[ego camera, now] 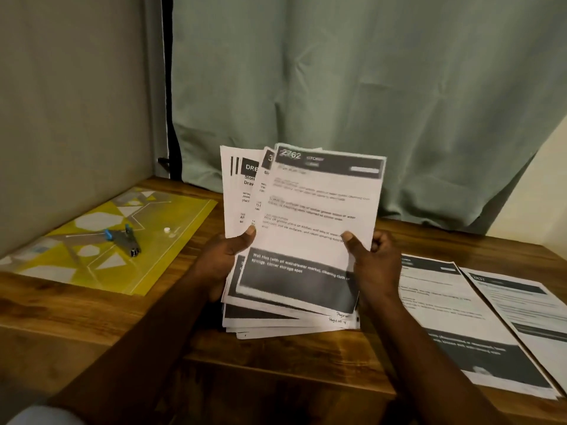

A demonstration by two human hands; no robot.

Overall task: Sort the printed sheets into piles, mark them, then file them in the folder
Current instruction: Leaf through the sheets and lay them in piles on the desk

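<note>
I hold a fanned stack of printed sheets (306,228) upright above the wooden table (276,357). My left hand (225,259) grips the stack at its lower left, thumb on the front. My right hand (372,259) pinches the front sheet, headed 2762, at its right edge. On the table to the right lie two separate sheets: one printed sheet (454,320) and another printed sheet (527,311) beside it. A yellow patterned folder (101,240) lies flat at the left.
A grey and blue stapler (124,239) rests on the folder, near a small white button clasp (167,230). A green curtain (368,87) hangs behind the table, and a grey wall panel (70,111) closes off the left side.
</note>
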